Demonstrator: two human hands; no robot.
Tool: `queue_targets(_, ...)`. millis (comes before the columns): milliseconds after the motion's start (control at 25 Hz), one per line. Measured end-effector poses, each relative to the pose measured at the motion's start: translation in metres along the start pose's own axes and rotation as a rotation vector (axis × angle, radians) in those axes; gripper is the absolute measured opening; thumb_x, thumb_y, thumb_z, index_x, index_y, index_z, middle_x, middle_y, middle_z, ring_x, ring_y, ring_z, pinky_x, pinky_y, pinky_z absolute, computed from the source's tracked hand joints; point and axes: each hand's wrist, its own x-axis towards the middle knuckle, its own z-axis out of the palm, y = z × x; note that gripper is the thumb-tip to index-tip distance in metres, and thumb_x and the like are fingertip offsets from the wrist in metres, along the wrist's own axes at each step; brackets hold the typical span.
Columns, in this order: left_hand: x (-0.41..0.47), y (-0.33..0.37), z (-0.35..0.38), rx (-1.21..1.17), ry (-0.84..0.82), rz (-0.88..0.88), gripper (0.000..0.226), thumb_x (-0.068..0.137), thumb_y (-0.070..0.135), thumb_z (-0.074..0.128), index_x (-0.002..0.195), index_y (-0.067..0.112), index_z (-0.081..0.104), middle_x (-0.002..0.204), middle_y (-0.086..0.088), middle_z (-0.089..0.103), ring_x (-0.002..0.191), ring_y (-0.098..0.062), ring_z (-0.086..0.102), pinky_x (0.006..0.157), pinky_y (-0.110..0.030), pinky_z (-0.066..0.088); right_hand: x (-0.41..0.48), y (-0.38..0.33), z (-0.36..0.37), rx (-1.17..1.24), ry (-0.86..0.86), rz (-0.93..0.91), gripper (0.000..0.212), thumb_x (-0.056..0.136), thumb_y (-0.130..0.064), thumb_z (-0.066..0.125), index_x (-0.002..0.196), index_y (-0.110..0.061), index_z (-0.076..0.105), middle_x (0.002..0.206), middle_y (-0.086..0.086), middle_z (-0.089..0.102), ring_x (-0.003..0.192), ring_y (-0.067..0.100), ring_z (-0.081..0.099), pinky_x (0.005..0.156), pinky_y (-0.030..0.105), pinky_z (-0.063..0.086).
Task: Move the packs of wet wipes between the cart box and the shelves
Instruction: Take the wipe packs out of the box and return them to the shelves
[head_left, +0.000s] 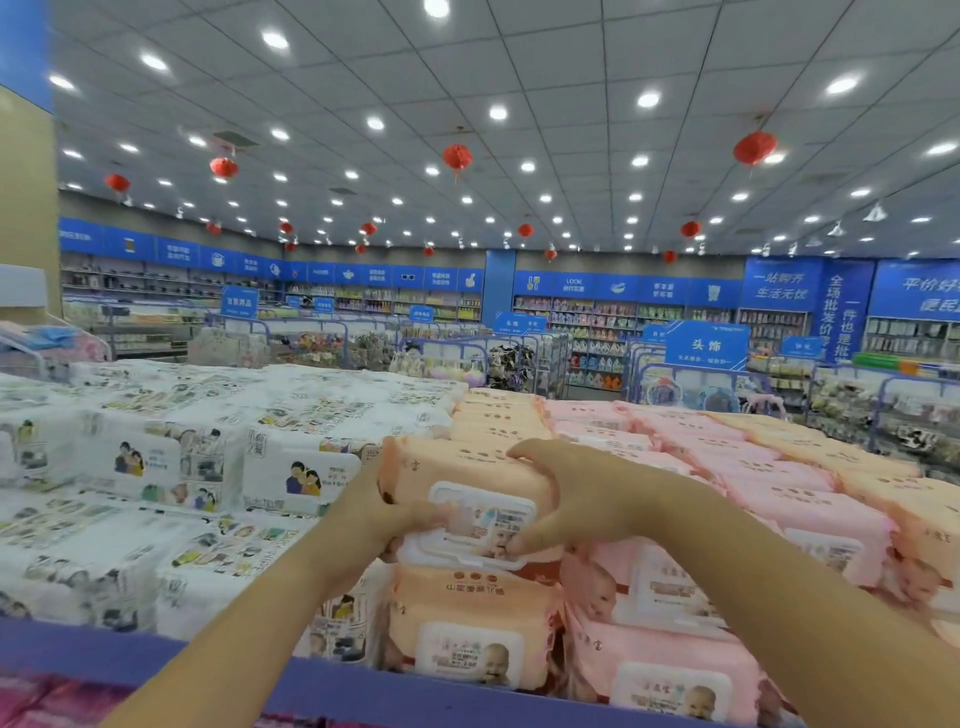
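Observation:
An orange pack of wet wipes (457, 475) with a white flip lid sits on top of the orange stack on the shelf. My left hand (387, 512) grips its left end, fingers curled under the front edge. My right hand (571, 499) grips its right side, fingers over the top and thumb under the lid. Another orange pack (467, 618) lies just below it. The cart box is out of view.
White printed packs (156, 457) fill the shelf to the left, pink packs (727, 499) to the right. A purple shelf rim (363, 691) runs along the front. Store aisles, blue signs and red lanterns lie beyond.

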Motion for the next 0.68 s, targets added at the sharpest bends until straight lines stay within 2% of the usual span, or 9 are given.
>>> queue_targets(40,0.001,0.001,0.006,0.039,-0.023,0.022,0.082,0.076,0.02,0.09,0.145,0.036,0.049,0.078,0.001,0.07,0.062,-0.015,0.058,0.057,-0.029,0.045,0.005,0.004,0.0,-0.001,0.0,0.023,0.106,0.064,-0.061,0.085,0.151,-0.031,0.032,0.149,-0.008,0.044,0.125,0.015,0.047,0.107,0.036,0.04)
queue_targets(80,0.002,0.001,0.009,0.082,-0.028,0.036,0.07,0.083,0.009,0.083,0.138,0.035,0.05,0.071,0.01,0.07,0.055,-0.007,0.059,0.052,-0.023,0.046,0.007,0.007,0.001,0.003,0.008,0.041,0.105,0.063,-0.059,0.087,0.15,-0.03,0.035,0.147,-0.008,0.046,0.124,0.015,0.048,0.106,0.036,0.041)
queue_targets(120,0.002,0.002,0.012,0.127,-0.011,0.035,0.062,0.085,0.007,0.081,0.127,0.041,0.051,0.075,0.011,0.073,0.057,-0.001,0.063,0.055,-0.022,0.051,0.007,0.01,0.003,0.002,0.016,0.058,0.104,0.062,-0.059,0.087,0.149,-0.029,0.037,0.146,-0.009,0.047,0.124,0.015,0.048,0.106,0.036,0.041)
queue_targets(240,0.002,-0.01,0.0,0.323,-0.03,-0.009,0.053,0.08,0.027,0.088,0.121,0.042,0.057,0.111,0.012,0.075,0.095,0.004,0.071,0.088,-0.031,0.061,0.007,0.011,0.016,-0.044,0.014,0.08,0.1,0.061,-0.062,0.085,0.146,-0.03,0.042,0.138,-0.011,0.049,0.122,0.015,0.05,0.104,0.036,0.042)
queue_targets(320,-0.001,-0.013,-0.006,0.452,-0.005,-0.002,0.046,0.081,0.033,0.086,0.115,0.047,0.058,0.114,0.02,0.067,0.098,0.016,0.063,0.088,-0.019,0.057,0.01,0.008,0.024,-0.086,0.011,0.094,0.1,0.061,-0.069,0.081,0.145,-0.031,0.044,0.135,-0.011,0.051,0.12,0.016,0.051,0.103,0.038,0.044)
queue_targets(400,-0.003,-0.015,-0.009,0.512,0.045,0.046,0.043,0.081,0.035,0.086,0.11,0.049,0.058,0.113,0.023,0.061,0.098,0.018,0.06,0.08,-0.011,0.053,0.011,0.003,0.026,-0.142,0.011,0.116,0.101,0.063,-0.073,0.077,0.147,-0.03,0.041,0.137,-0.01,0.052,0.121,0.017,0.051,0.104,0.04,0.044)
queue_targets(520,-0.001,-0.024,-0.014,0.518,0.119,0.118,0.048,0.074,0.05,0.087,0.116,0.048,0.063,0.121,0.02,0.064,0.109,0.001,0.065,0.091,-0.03,0.059,0.009,-0.002,0.028,-0.221,0.005,0.132,0.101,0.069,-0.074,0.071,0.151,-0.028,0.036,0.146,-0.007,0.049,0.129,0.02,0.05,0.106,0.041,0.043)
queue_targets(600,-0.002,-0.028,-0.014,0.496,0.156,0.108,0.052,0.069,0.06,0.084,0.116,0.055,0.061,0.124,0.019,0.064,0.111,-0.002,0.064,0.095,-0.037,0.059,0.006,-0.008,0.028,-0.316,-0.018,0.153,0.098,0.075,-0.076,0.065,0.153,-0.026,0.033,0.15,-0.004,0.047,0.132,0.022,0.049,0.107,0.043,0.044)
queue_targets(680,-0.006,-0.027,-0.011,0.434,0.158,0.09,0.047,0.074,0.053,0.085,0.112,0.058,0.059,0.121,0.023,0.065,0.11,0.001,0.065,0.097,-0.038,0.058,0.002,-0.015,0.029,-0.401,-0.023,0.162,0.09,0.08,-0.075,0.059,0.15,-0.023,0.036,0.148,0.0,0.048,0.13,0.024,0.051,0.105,0.044,0.045)
